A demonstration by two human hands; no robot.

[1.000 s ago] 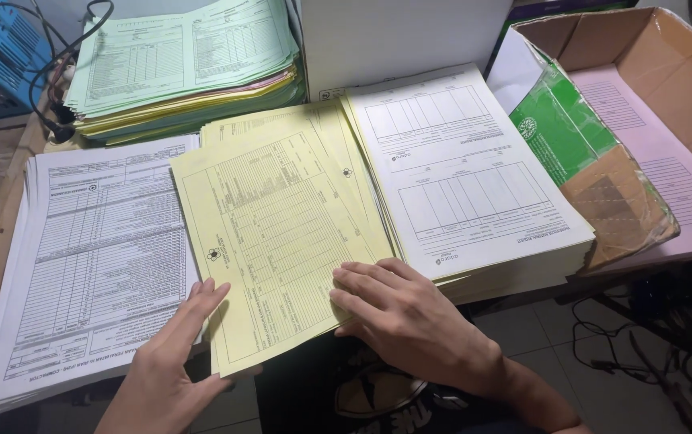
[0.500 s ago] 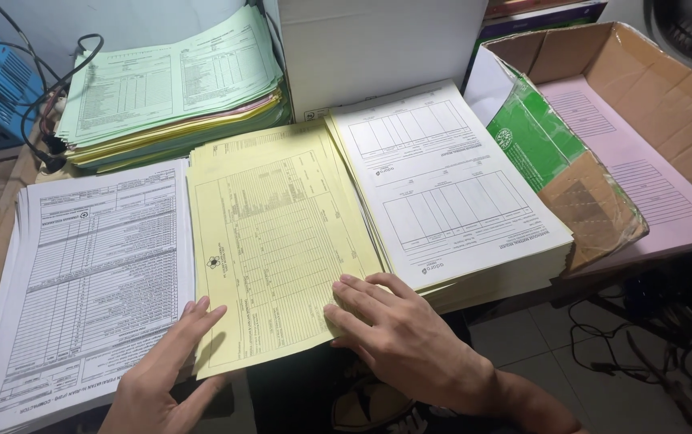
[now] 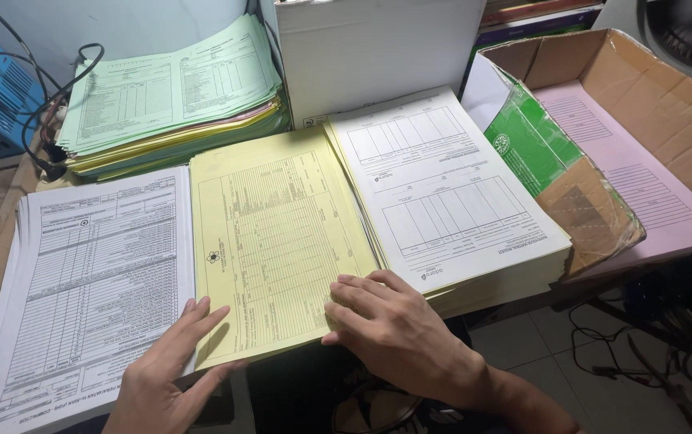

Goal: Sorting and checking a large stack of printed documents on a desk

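a: looks like a back office or print shop to me?
b: yeah, stacks of printed forms point(image 3: 450, 189) everywhere, coloured sheets point(image 3: 165, 88), a cardboard box point(image 3: 667, 104) of pink paper, cables on the floor point(image 3: 603, 337).

White form stack point(image 3: 88, 281) cut off bottom-left; print illegible.

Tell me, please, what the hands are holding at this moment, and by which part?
Nothing is gripped: both hands press flat on the yellow form stack, left hand at its near-left edge, right hand on its near-right corner.
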